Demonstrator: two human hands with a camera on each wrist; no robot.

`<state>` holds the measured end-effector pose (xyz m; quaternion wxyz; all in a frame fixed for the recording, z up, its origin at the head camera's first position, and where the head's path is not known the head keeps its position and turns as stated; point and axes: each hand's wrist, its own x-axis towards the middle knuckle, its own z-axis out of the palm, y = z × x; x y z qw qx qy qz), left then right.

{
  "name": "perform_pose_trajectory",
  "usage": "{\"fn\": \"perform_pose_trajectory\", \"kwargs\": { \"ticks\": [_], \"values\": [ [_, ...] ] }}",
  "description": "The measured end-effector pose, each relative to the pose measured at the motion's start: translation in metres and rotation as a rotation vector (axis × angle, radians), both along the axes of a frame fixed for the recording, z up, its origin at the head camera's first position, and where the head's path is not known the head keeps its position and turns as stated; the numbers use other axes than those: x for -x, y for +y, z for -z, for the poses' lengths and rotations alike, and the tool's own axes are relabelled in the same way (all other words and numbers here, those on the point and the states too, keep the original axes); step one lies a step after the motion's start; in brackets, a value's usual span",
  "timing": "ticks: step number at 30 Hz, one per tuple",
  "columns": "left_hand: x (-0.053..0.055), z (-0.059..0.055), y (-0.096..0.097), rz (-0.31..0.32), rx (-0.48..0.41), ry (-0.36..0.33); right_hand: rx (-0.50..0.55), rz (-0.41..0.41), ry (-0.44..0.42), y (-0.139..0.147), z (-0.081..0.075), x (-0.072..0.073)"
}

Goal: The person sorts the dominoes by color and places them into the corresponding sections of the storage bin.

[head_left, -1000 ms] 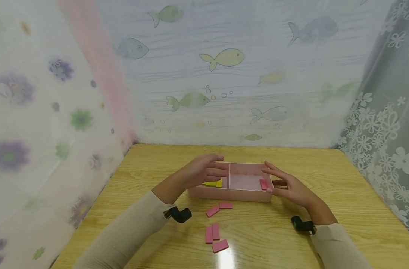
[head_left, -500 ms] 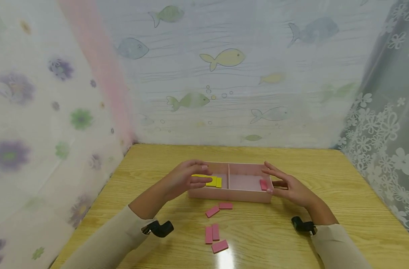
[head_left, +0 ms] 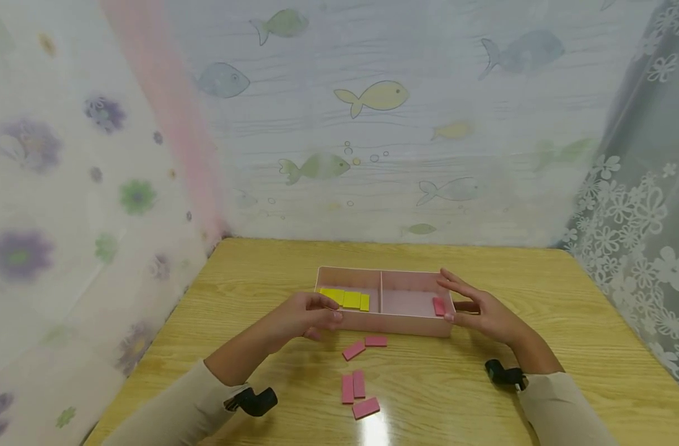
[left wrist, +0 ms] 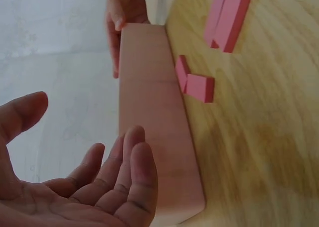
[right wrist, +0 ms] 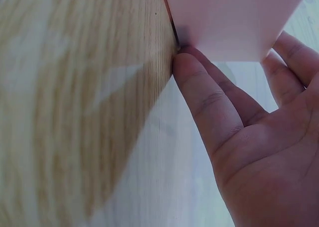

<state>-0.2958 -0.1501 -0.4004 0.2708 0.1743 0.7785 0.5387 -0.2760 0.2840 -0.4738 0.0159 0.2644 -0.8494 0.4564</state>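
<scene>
A pink two-compartment box point(head_left: 395, 324) lies on the table. Yellow tiles point(head_left: 352, 300) sit in its left compartment, and one pink tile point(head_left: 438, 306) is at the right end of the other. My left hand point(head_left: 292, 319) is at the box's front left corner; in the left wrist view its fingers are loosely bent, palm up, with nothing in them. Whether it touches the box I cannot tell. My right hand point(head_left: 487, 314) holds the box's right end, thumb at the front corner and fingers toward the back corner. In the right wrist view, fingertips point(right wrist: 187, 62) meet its lower edge.
In front of the box lie several loose pink tiles: two near its front wall, including a slanted tile point(head_left: 353, 351), and others nearer me, including the nearest tile point(head_left: 366, 408). A patterned wall covering point(head_left: 373, 155) rises behind the wooden table point(head_left: 512, 266).
My left hand has drawn back from above the left compartment, moving left and toward me to the front corner, uncovering the yellow tiles. My right hand has stayed on the box's right end.
</scene>
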Motion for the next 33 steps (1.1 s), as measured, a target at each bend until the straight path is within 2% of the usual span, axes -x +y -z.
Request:
{"fn": "perform_pose_trajectory", "kwargs": {
  "ticks": [5,12,18,29,33],
  "values": [
    [-0.002,0.011,0.003,0.027,0.084,0.05,0.014,-0.004,-0.012,0.0,0.0,0.0],
    [-0.004,0.024,0.01,0.081,0.131,0.122,0.013,0.004,-0.027,-0.001,-0.001,-0.001],
    [-0.004,0.029,0.018,0.105,0.147,0.199,0.021,-0.002,-0.041,-0.001,-0.002,-0.001],
    [-0.007,0.035,0.031,0.111,0.227,0.258,0.053,-0.019,-0.04,0.0,-0.001,0.0],
    [-0.007,0.039,0.036,0.118,0.23,0.275,0.047,-0.012,-0.034,0.001,0.0,0.0]
  ]
}}
